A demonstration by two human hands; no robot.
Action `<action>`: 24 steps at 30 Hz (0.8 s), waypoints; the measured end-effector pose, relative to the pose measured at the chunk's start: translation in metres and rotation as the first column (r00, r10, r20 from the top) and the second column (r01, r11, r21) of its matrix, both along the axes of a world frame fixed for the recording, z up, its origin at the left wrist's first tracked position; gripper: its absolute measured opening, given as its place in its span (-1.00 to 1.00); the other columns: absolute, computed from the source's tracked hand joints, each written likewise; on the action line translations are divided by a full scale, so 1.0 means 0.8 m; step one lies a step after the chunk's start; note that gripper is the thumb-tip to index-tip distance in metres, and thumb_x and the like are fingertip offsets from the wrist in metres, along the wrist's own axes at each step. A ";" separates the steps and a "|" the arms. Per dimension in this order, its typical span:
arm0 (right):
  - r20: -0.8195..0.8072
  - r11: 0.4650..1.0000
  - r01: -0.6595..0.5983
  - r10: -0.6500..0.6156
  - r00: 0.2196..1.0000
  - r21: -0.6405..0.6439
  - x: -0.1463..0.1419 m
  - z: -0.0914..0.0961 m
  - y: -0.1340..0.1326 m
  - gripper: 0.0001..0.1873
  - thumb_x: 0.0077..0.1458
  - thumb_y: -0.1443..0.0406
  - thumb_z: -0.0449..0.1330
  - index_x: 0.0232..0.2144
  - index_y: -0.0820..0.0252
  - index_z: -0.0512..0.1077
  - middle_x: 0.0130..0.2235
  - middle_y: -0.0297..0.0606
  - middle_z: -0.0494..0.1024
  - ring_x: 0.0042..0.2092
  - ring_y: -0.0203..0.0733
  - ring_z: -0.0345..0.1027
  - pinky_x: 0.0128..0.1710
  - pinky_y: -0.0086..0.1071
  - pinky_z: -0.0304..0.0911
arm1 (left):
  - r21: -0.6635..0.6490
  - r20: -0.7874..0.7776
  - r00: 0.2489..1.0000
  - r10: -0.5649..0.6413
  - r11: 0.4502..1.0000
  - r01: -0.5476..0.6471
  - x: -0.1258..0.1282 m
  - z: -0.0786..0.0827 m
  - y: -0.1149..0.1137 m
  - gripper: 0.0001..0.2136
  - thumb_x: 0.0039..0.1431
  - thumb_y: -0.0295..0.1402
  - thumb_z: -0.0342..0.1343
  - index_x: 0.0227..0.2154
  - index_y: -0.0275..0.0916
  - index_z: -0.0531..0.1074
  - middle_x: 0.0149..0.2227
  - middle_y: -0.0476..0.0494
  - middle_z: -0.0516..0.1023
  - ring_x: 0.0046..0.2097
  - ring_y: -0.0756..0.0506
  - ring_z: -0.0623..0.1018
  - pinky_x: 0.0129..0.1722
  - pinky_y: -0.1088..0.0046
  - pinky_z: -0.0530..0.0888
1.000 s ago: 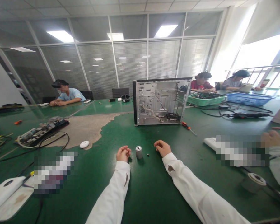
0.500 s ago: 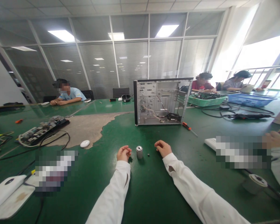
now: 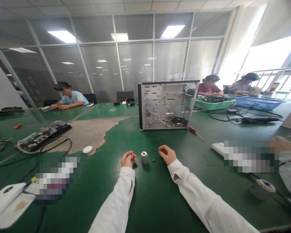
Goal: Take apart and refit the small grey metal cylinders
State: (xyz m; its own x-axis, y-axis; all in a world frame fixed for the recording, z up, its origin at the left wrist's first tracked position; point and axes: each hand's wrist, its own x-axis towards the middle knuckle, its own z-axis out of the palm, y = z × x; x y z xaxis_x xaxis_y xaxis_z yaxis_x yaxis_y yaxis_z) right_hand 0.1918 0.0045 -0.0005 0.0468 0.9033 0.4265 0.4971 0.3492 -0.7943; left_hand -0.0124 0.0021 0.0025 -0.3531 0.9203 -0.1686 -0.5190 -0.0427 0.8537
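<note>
A small silver metal cylinder (image 3: 144, 158), with dark holes in its top like a small motor's, stands upright on the green table between my two hands. Just right of it lies a tiny dark piece (image 3: 153, 160). My left hand (image 3: 128, 159) rests close to the cylinder's left side, apart from it, fingers loosely bent; I see nothing held. Beyond the tiny piece, to its right, is my right hand (image 3: 167, 154), its fingers bent and slightly apart, with nothing visible in them. Neither hand touches the cylinder.
An opened computer case (image 3: 168, 105) stands ahead, a screwdriver (image 3: 196, 133) beside it. A circuit board (image 3: 42, 136) and cables lie left. A green basket (image 3: 214, 105) and blue basket (image 3: 259, 103) are back right. Another person's hand (image 3: 285, 144) is at the right edge; three people sit farther back.
My right hand has moved slightly left, nearer the tiny dark piece. My left hand and the cylinder stay as they were; the whole view has shifted a little.
</note>
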 end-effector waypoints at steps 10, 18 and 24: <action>0.417 0.969 -0.186 0.103 0.903 0.162 -0.077 0.026 -0.041 -0.50 -0.16 0.25 0.07 -0.09 0.18 0.13 -0.15 -0.18 0.32 -0.13 -0.15 0.16 -0.17 -0.25 0.04 | -0.009 -0.016 1.000 -0.021 1.000 0.021 0.001 0.003 -0.001 -0.81 -0.42 -0.57 -0.04 -0.58 -0.32 0.33 -0.70 0.01 0.37 -0.60 0.04 0.40 -0.60 0.57 0.28; 0.329 0.982 -0.115 0.061 0.942 0.147 -0.052 0.047 -0.053 -0.48 -0.16 0.27 0.07 -0.08 0.17 0.09 -0.20 -0.23 0.36 -0.20 -0.21 0.23 -0.20 -0.31 0.09 | -0.010 -0.005 1.000 -0.019 1.000 0.019 -0.001 0.010 -0.004 -0.82 -0.43 -0.58 -0.04 -0.60 -0.31 0.33 -0.70 0.01 0.36 -0.60 0.03 0.40 -0.61 0.57 0.28; 0.156 0.866 0.388 -0.450 0.879 0.315 0.064 0.089 -0.142 -0.48 -0.13 0.15 0.04 -0.07 0.10 0.09 -0.20 -0.27 0.35 -0.29 -0.24 0.29 -0.32 -0.37 0.19 | -0.026 0.013 0.999 -0.039 0.999 0.039 -0.003 0.009 -0.002 -0.81 -0.44 -0.58 -0.05 -0.60 -0.32 0.33 -0.71 0.01 0.36 -0.60 0.03 0.40 -0.62 0.57 0.27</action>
State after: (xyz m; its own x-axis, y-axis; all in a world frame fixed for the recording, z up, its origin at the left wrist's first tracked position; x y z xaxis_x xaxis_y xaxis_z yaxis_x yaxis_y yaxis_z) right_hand 0.2431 -0.1090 0.0707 0.2732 0.6691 0.6911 0.7926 0.2505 -0.5558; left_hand -0.0149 0.0008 0.0094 -0.3149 0.9285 -0.1967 -0.5306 -0.0004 0.8476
